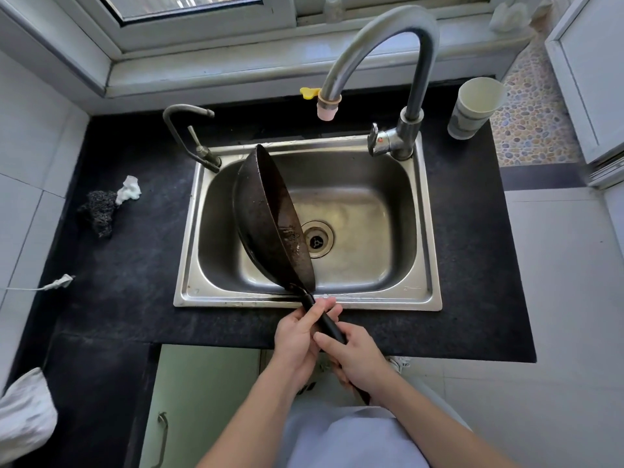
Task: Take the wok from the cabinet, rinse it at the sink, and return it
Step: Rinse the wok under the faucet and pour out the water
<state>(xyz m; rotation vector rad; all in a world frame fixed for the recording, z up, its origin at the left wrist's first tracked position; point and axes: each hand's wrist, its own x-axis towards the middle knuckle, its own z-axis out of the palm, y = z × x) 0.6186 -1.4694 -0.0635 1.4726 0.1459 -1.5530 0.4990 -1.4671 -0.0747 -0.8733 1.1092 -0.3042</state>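
A dark, worn wok (266,214) is tipped on its side over the left half of the steel sink (418,292), its open face turned toward the drain (315,239). Its black handle (329,324) reaches back over the sink's front rim. My left hand (297,336) grips the handle close to the wok, and my right hand (358,358) grips it farther back. The tall curved faucet (381,38) arches over the basin, and no water shows at its spout (328,109).
A small second tap (189,130) stands at the sink's back left. A steel scourer (99,209) and white cloth (130,190) lie on the black counter to the left. Stacked cups (472,106) stand back right. A green cabinet door (202,400) is below the counter.
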